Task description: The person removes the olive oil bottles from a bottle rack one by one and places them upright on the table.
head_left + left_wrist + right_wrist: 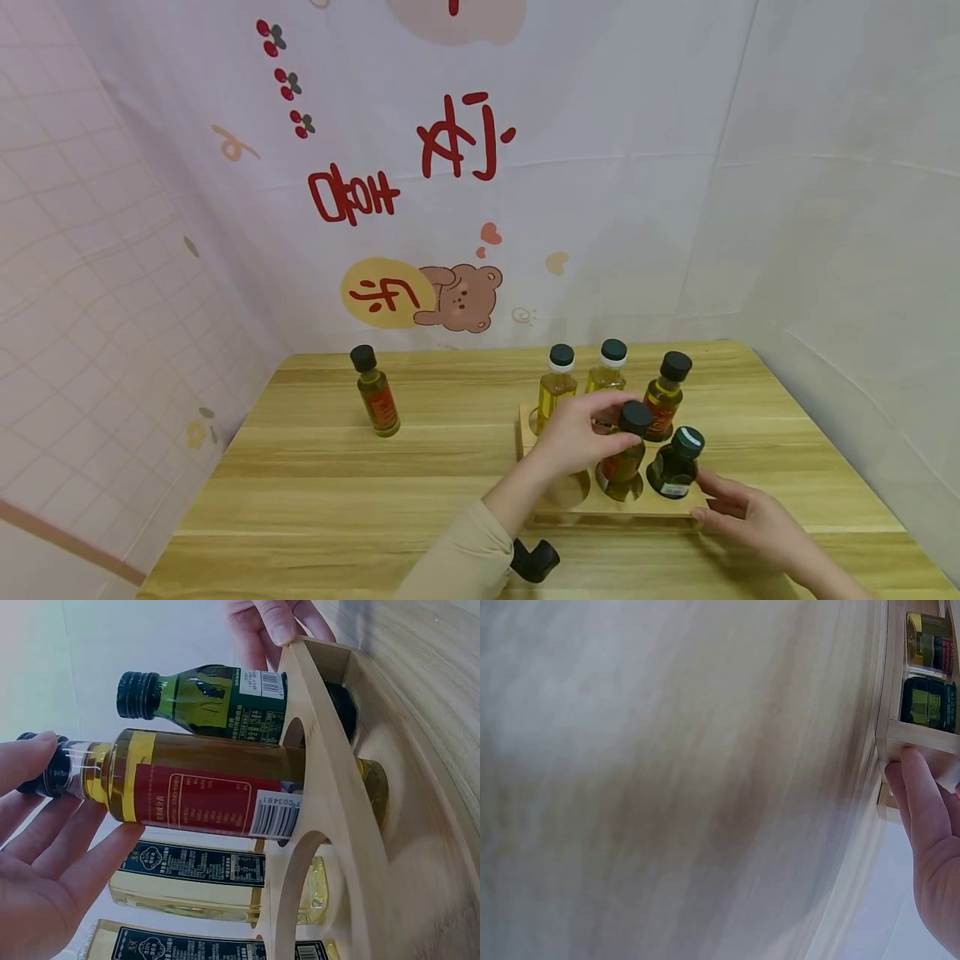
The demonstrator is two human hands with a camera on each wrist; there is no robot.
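Observation:
My left hand point(573, 429) grips a red-labelled oil bottle point(622, 468) near its black cap, thumb on one side and fingers on the other. In the left wrist view this bottle point(217, 787) stands in a front hole of the wooden rack point(352, 855), its base showing below the top board. My right hand point(753, 521) holds the rack's right end, with the thumb at the top edge. Right beside that hand is a dark green bottle point(675, 465) in the rack. Part of the held bottle's neck is hidden by my fingers in the head view.
Behind, the rack holds two clear-yellow oil bottles point(557, 398) with green caps and another red-labelled bottle point(664, 400). A round hole point(567, 492) shows at front left. Another red-labelled bottle point(379, 400) stands on the table point(337, 500) at left. A printed cloth point(615, 167) hangs behind.

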